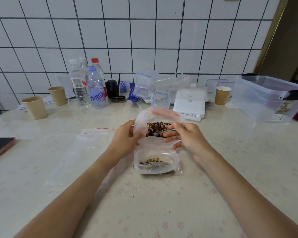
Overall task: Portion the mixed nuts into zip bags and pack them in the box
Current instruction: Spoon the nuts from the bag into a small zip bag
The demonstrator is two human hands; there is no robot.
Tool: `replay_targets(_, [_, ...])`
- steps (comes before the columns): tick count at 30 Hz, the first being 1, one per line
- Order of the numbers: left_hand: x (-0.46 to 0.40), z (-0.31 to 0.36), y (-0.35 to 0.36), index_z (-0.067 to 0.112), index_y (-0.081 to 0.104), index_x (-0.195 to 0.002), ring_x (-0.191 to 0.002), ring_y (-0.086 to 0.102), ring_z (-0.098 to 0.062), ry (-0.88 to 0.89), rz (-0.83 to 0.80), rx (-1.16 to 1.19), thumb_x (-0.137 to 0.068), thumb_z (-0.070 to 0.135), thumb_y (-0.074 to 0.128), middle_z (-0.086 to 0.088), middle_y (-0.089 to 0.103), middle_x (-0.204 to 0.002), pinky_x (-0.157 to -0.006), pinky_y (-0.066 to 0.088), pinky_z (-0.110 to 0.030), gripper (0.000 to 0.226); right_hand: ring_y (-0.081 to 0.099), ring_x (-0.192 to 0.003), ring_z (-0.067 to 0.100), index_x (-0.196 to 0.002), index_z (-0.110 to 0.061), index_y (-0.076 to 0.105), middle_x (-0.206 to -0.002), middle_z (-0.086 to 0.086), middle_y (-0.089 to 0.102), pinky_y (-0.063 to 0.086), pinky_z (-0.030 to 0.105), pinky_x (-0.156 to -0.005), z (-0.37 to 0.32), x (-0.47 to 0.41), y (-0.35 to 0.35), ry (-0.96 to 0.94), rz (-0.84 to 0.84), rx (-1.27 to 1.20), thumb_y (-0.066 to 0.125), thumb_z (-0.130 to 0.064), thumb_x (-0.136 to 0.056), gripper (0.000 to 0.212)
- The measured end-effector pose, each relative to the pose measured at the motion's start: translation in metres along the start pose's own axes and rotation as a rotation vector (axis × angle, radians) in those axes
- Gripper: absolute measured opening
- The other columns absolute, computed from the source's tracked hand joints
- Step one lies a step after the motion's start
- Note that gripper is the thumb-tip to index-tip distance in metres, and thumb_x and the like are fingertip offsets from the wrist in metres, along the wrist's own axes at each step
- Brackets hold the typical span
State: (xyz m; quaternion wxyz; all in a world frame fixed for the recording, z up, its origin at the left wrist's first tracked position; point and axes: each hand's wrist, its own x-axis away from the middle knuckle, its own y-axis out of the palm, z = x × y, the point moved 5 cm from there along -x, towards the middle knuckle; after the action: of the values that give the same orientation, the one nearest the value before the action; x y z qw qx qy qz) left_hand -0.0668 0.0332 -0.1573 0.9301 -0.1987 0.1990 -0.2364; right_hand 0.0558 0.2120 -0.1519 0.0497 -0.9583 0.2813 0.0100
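Observation:
A clear zip bag (155,148) stands open at the middle of the table, with a small heap of mixed nuts (150,160) at its bottom. My left hand (126,134) grips the bag's left rim and holds the mouth open. Behind the mouth lies a larger pile of mixed nuts (156,127), in a container hidden by the plastic. My right hand (184,136) pinches a metal spoon (169,130) whose bowl points at the bag's mouth. The clear plastic box (265,98) stands at the far right.
Empty zip bags (79,148) lie flat to the left. A phone (0,146) rests at the left edge. Paper cups (34,107), water bottles (96,86), small clear containers (144,83) and a white box (189,103) line the back by the tiled wall.

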Motion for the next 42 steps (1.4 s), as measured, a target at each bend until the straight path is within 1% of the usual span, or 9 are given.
replay_targets(4, [-0.002,0.002,-0.003,0.018,0.06,-0.136,-0.088,0.072,-0.014,0.007,0.001,0.002,-0.102,0.02,0.063,0.004,0.074,-0.104,-0.074,0.064,-0.033,0.034,0.078,-0.08,0.026,-0.108,-0.002,0.067,-0.092,0.012,0.08,0.054,0.029,-0.048,-0.001,0.002,0.001,0.02,-0.011,-0.022,0.046,-0.023,-0.11,0.03])
replay_targets(8, [0.0,0.003,0.0,0.018,0.063,-0.131,-0.091,0.072,-0.016,0.036,-0.021,-0.031,-0.102,0.017,0.062,0.003,0.074,-0.104,-0.072,0.063,-0.03,0.029,0.079,-0.08,0.023,-0.113,-0.003,0.067,-0.094,0.011,0.08,0.051,0.023,-0.048,0.004,0.005,0.011,0.058,-0.019,-0.055,0.046,-0.021,-0.11,0.028])
replay_targets(16, [0.001,0.007,-0.002,0.019,0.063,-0.132,-0.09,0.073,-0.019,0.025,0.019,0.019,-0.102,0.017,0.062,0.003,0.075,-0.103,-0.079,0.063,-0.04,0.03,0.079,-0.081,0.03,-0.112,-0.001,0.066,-0.094,0.017,0.079,0.055,0.03,-0.05,0.009,0.003,0.008,0.136,0.023,-0.244,0.042,-0.021,-0.112,0.031])
replay_targets(24, [0.003,0.007,-0.006,0.02,0.059,-0.137,-0.092,0.074,-0.003,-0.002,0.089,0.144,-0.104,0.017,0.06,0.006,0.077,-0.107,-0.072,0.061,-0.026,0.033,0.077,-0.072,0.027,-0.107,-0.002,0.065,-0.089,0.017,0.079,0.053,0.03,-0.047,0.005,0.002,0.003,0.098,0.075,-0.314,0.041,-0.019,-0.111,0.03])
replay_targets(29, [0.003,0.004,-0.02,0.021,0.061,-0.138,-0.097,0.071,-0.007,-0.018,0.17,0.012,-0.1,0.032,0.067,0.005,0.073,-0.121,-0.09,0.061,-0.039,0.041,0.075,-0.067,0.025,-0.104,-0.003,0.067,-0.081,0.014,0.078,0.051,0.029,-0.043,-0.002,0.002,-0.005,0.031,0.121,-0.227,0.042,-0.022,-0.111,0.032])
replay_targets(33, [0.004,0.008,-0.033,0.021,0.065,-0.125,-0.094,0.063,0.001,0.014,0.273,-0.089,-0.093,0.041,0.073,0.01,0.068,-0.114,-0.074,0.048,-0.016,0.038,0.074,-0.064,0.025,-0.098,-0.004,0.068,-0.079,0.015,0.077,0.05,0.028,-0.042,-0.01,0.003,-0.012,-0.02,0.142,-0.181,0.041,-0.024,-0.111,0.036])
replay_targets(35, [0.007,0.013,-0.038,0.025,0.065,-0.113,-0.088,0.062,0.003,0.056,0.302,-0.128,-0.092,0.041,0.075,0.011,0.067,-0.104,-0.068,0.043,-0.013,0.028,0.074,-0.064,0.026,-0.098,-0.002,0.068,-0.076,0.014,0.076,0.049,0.028,-0.042,-0.015,0.004,-0.016,-0.041,0.139,-0.182,0.041,-0.026,-0.111,0.038])
replay_targets(38, [0.013,0.023,-0.041,0.027,0.069,-0.096,-0.082,0.064,0.003,0.133,0.252,-0.156,-0.092,0.04,0.074,0.014,0.07,-0.086,-0.064,0.045,-0.01,0.015,0.073,-0.061,0.028,-0.095,-0.003,0.067,-0.071,0.014,0.074,0.047,0.028,-0.041,-0.024,0.004,-0.022,-0.076,0.126,-0.197,0.04,-0.027,-0.111,0.04])
replay_targets(42, [0.022,0.03,-0.033,0.031,0.072,-0.086,-0.066,0.069,-0.004,0.113,-0.011,-0.232,-0.092,0.053,0.067,0.013,0.072,-0.076,-0.061,0.051,-0.016,0.023,0.071,-0.059,0.031,-0.087,-0.007,0.066,-0.066,0.014,0.071,0.045,0.028,-0.041,-0.037,0.006,-0.032,-0.122,0.101,-0.215,0.04,-0.03,-0.11,0.041])
